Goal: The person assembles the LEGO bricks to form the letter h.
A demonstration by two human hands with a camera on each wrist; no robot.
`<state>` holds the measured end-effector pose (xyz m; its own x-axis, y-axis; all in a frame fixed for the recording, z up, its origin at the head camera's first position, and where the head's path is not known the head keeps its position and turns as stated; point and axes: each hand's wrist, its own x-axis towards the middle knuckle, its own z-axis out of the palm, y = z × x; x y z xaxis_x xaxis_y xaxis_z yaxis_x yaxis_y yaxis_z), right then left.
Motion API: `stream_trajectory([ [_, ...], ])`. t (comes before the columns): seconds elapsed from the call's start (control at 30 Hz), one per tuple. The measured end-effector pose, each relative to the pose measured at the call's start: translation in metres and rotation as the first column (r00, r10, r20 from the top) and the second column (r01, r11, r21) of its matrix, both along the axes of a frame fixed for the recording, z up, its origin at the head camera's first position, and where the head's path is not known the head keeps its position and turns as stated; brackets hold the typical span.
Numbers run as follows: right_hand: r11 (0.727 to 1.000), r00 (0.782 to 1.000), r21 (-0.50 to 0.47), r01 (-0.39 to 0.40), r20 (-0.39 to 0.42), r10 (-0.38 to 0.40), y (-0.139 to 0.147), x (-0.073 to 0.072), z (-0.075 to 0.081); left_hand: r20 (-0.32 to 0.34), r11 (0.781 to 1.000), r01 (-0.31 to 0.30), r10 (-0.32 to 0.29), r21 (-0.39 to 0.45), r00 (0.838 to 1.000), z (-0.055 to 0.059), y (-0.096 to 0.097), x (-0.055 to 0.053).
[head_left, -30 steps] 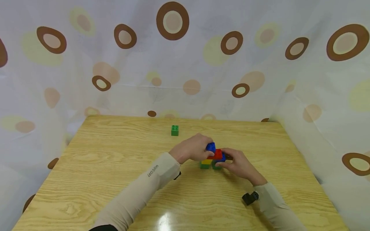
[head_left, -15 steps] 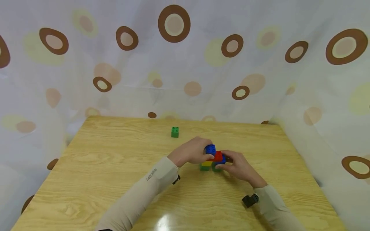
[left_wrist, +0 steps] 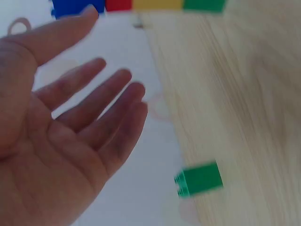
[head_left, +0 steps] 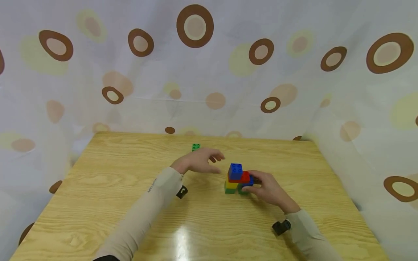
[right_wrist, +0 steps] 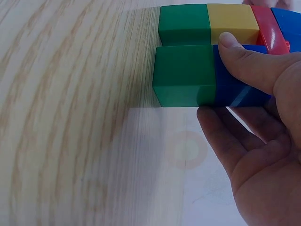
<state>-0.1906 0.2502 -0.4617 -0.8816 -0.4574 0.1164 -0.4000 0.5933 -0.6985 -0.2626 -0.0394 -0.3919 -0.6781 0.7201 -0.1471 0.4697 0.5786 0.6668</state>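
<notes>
A small toy-brick structure stands on the table in the head view. Its left column has a green brick (right_wrist: 184, 23) below a yellow brick (right_wrist: 233, 21). Beside it, a second green brick (right_wrist: 186, 70) carries a blue brick (right_wrist: 237, 89). A red brick (head_left: 245, 177) lies across both columns, with another blue brick (head_left: 236, 171) on top at the left. My right hand (head_left: 268, 188) pinches the lower blue brick between thumb and fingers. Left of the structure, my left hand (head_left: 198, 161) hovers with fingers spread and nothing held, apart from the bricks.
A loose green brick (left_wrist: 202, 179) stands toward the back of the wooden table (head_left: 130, 163), partly hidden behind my left hand in the head view. A patterned curtain (head_left: 215, 65) hangs along the back and sides. Black cameras sit on both wrists.
My left hand has let go of the top blue brick and drawn away to the left. That brick stays on the red one. My right hand keeps its hold on the lower blue brick.
</notes>
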Motion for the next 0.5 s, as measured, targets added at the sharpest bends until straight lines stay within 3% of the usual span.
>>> stream_trajectory([
  [0.1,1.000,1.000,0.014,0.008,-0.006,-0.008,0.001,0.000,0.000,-0.072,0.992,-0.114,0.110,-0.058,0.991,-0.001,-0.014,-0.014],
  [0.27,1.000,1.000,0.015,0.009,-0.003,-0.009,0.001,0.000,0.000,-0.154,0.949,-0.285,0.265,-0.131,0.952,-0.013,-0.028,-0.030],
  [0.37,1.000,1.000,0.014,0.010,0.006,-0.010,0.001,0.001,0.000,-0.172,0.931,-0.334,0.309,-0.148,0.935,-0.022,-0.031,-0.035],
  [0.5,1.000,1.000,0.010,0.010,0.006,-0.010,0.000,0.002,0.000,-0.180,0.918,-0.359,0.329,-0.168,0.927,-0.033,-0.032,-0.041],
])
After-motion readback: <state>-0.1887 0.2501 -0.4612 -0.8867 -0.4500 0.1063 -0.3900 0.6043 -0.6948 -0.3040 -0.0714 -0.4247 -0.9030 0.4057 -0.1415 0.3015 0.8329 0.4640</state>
